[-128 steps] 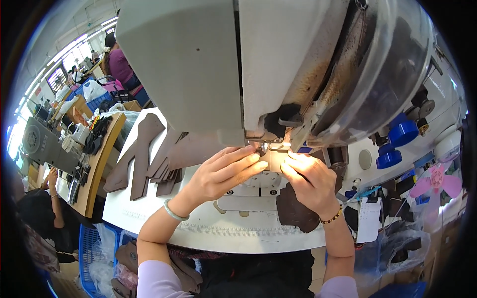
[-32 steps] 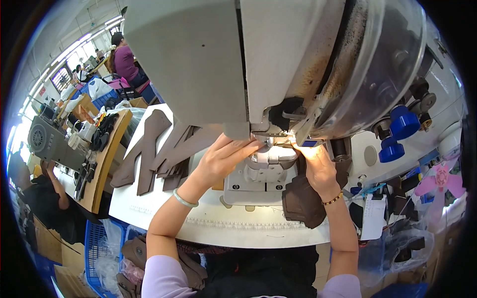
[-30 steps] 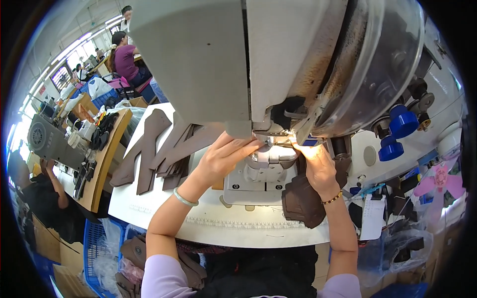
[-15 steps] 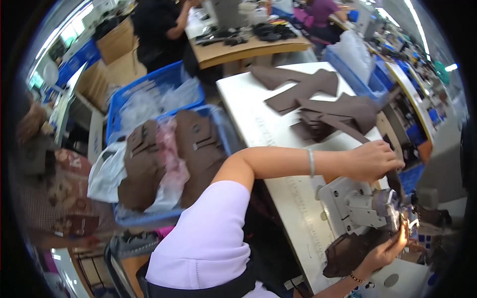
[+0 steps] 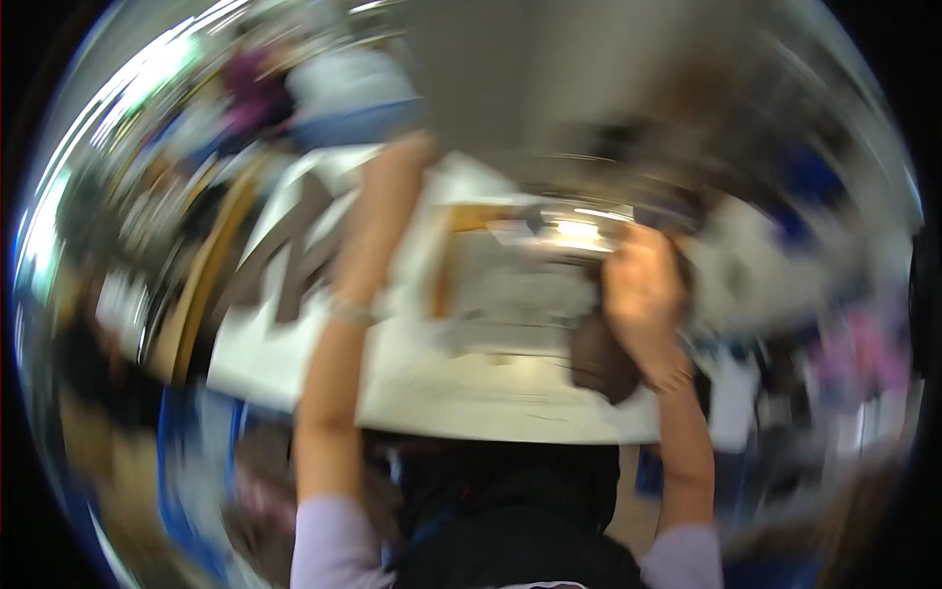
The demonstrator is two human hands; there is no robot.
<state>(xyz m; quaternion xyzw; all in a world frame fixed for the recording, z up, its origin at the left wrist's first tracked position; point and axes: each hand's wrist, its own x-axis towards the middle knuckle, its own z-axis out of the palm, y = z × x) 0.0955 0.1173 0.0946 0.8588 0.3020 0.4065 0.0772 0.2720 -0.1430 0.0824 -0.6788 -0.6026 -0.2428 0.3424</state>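
Motion blur smears the whole head view. My left hand (image 5: 397, 162) is stretched to the far side of the white table (image 5: 481, 417), left of a sewing machine (image 5: 520, 294) with a bright light at its head. Its fingers are too smeared to read. My right hand (image 5: 643, 285) is just right of the lit machine head, over a dark brown flat piece (image 5: 603, 358). Whether its fingers grip the piece is not clear. More brown cut pieces (image 5: 294, 260) lie on the table, left of my left forearm.
Blue crates (image 5: 177, 471) stand at the lower left, with blurred brown pieces (image 5: 265, 461) near them. A wooden-edged table (image 5: 211, 285) is at the left. Beyond the white table is a blue bin with a pale plastic bag (image 5: 353, 88).
The view has swung round to the right, so the machine now sits near the middle. My left hand has moved from beside the machine head leftward; my right hand stays by the head.
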